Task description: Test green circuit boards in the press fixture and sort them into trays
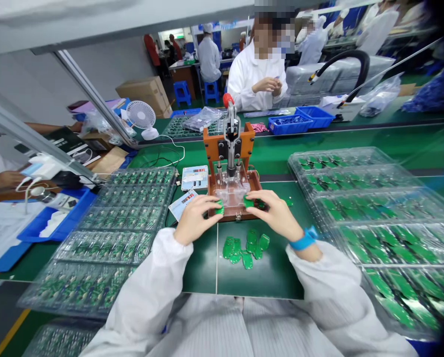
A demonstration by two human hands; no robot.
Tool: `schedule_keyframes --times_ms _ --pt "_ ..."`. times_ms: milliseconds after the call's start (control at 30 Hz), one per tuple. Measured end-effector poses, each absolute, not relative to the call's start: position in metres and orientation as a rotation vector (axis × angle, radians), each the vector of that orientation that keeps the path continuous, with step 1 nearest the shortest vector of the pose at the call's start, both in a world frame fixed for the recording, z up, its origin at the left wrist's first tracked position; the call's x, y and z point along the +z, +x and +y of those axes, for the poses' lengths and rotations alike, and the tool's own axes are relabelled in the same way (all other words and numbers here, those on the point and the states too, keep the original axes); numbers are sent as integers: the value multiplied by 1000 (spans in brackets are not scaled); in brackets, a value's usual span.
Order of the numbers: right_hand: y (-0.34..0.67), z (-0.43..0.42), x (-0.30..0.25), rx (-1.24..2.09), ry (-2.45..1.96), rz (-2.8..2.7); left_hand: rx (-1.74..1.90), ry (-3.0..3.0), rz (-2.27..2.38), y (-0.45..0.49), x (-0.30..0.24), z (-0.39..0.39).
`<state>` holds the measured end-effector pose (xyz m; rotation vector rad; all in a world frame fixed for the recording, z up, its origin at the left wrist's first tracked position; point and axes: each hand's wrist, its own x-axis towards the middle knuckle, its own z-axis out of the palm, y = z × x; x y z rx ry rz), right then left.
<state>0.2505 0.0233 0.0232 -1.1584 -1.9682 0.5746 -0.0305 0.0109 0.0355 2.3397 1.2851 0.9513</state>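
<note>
My left hand (198,214) pinches a green circuit board (219,207) at the left front of an orange toggle-clamp press (229,144). At the press's right front, my right hand (276,213) has thumb and fingers closed on another green circuit board (248,202). Between the two hands lies the clear plastic plate (232,194) of the press, over its brown base. The red-tipped lever (228,100) stands upright. A loose pile of several green boards (247,248) lies on the green mat in front of my hands.
Clear trays of boards (121,218) are stacked at the left, and trays of green boards (370,213) at the right. Two small meters (194,177) stand left of the press. A white fan (141,116) and blue bins (290,124) are farther back. A co-worker (259,74) sits opposite.
</note>
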Motion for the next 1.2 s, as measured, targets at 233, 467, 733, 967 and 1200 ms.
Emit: schedule_keyframes --times_ms 233,467,733,967,1200 --pt "230 70 10 519 -1111 -2049 790 2474 1254 -12 36 61" --pt "233 71 3 527 -1068 -2096 717 2464 1263 -15 37 62" --pt "235 67 5 560 -1042 -2097 707 2441 1218 -17 36 67" --pt "237 60 10 483 -1087 -1861 791 2514 1166 -19 29 59" --pt "238 88 84 294 -1035 -1418 794 2530 1198 -19 24 57"
